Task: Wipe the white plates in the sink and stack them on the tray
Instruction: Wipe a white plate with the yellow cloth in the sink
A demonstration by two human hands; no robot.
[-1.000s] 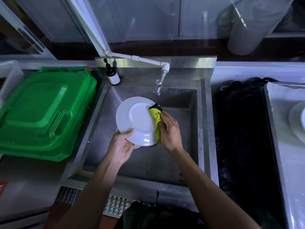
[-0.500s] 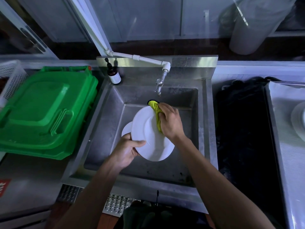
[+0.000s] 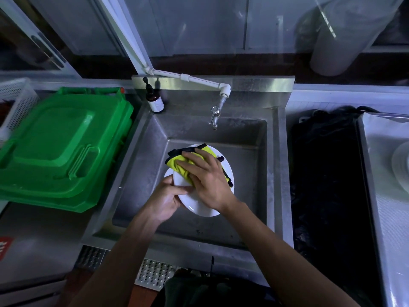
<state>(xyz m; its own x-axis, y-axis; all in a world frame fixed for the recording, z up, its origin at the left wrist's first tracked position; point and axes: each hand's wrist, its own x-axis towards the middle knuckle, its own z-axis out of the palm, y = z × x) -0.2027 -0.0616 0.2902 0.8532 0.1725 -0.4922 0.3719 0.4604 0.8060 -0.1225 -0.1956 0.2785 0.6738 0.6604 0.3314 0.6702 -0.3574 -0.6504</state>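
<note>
I'm looking down into the steel sink (image 3: 254, 138) now. A white plate (image 3: 204, 207) is held up over the basin, and a second plate (image 3: 168, 173) shows as a pale sliver behind its left edge; I can't tell whether that one is resting on the sink floor or tilted. Off to the right, the tray (image 3: 385, 173) runs out of frame, with a stack of plates (image 3: 401, 167) on it, cut off at the picture's edge, so I can't count them.

Left of the sink sits a green bin (image 3: 59, 149), lid closed, contents hidden. A white basket (image 3: 15, 100) pokes in behind it. A small bottle (image 3: 155, 100) stands on the sink's back left corner, under the tap (image 3: 215, 114).

My left hand (image 3: 164, 200) grips the plate's left rim, thumb over the front, fingers hidden behind. My right hand (image 3: 204, 176) lies spread, fingers fairly straight, pressing a yellow cloth (image 3: 179, 166) onto the plate's face. The cloth covers the upper part of the plate; the lower rim shows bare below my right wrist.
</note>
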